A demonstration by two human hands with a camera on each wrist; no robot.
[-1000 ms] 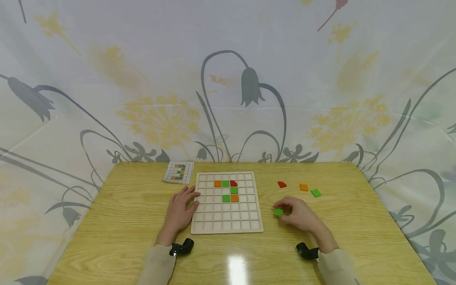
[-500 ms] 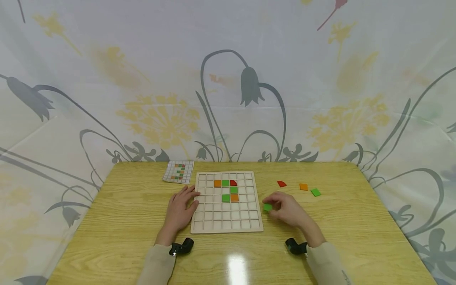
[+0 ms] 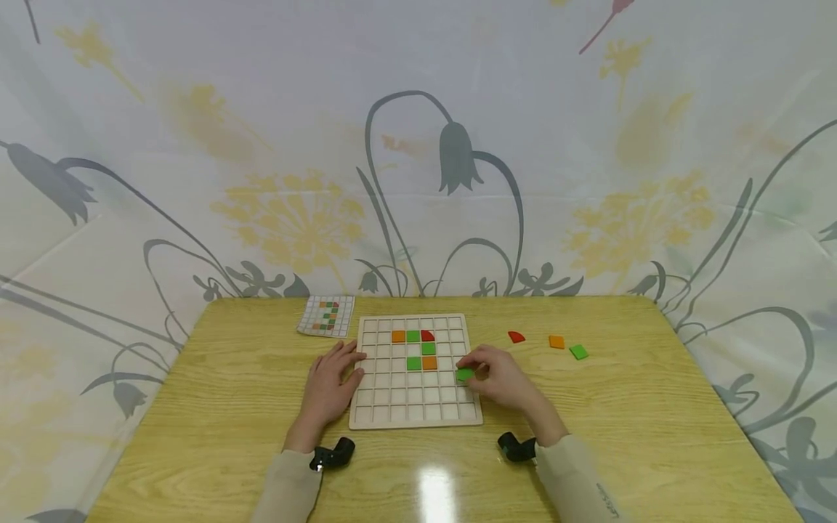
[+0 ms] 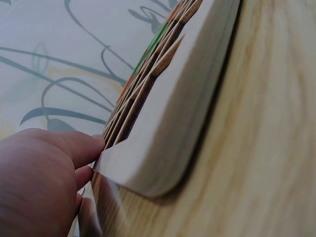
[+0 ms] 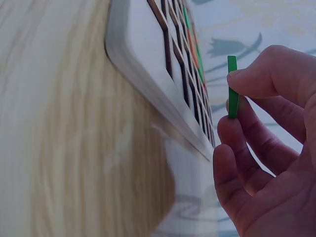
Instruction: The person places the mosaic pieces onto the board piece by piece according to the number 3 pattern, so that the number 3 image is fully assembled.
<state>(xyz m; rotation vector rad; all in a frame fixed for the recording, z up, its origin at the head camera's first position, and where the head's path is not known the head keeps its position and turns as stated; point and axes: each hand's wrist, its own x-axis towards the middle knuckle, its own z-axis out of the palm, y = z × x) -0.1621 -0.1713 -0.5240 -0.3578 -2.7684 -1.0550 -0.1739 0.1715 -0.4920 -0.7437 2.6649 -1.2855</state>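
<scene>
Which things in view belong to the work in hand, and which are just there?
Part of the job:
board, left hand touching it
green tile, in the right hand
six pieces set in the board
likely the loose red piece, orange tile and green square
likely the card, similarly patterned

Just there:
table
floral backdrop
wrist cameras, worn

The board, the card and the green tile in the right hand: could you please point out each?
Board (image 3: 382,396): head view, a bare cell near its lower left corner.
Card (image 3: 326,316): head view, the middle of its face.
Held green tile (image 5: 233,105): right wrist view, lower end of its thin edge.
</scene>
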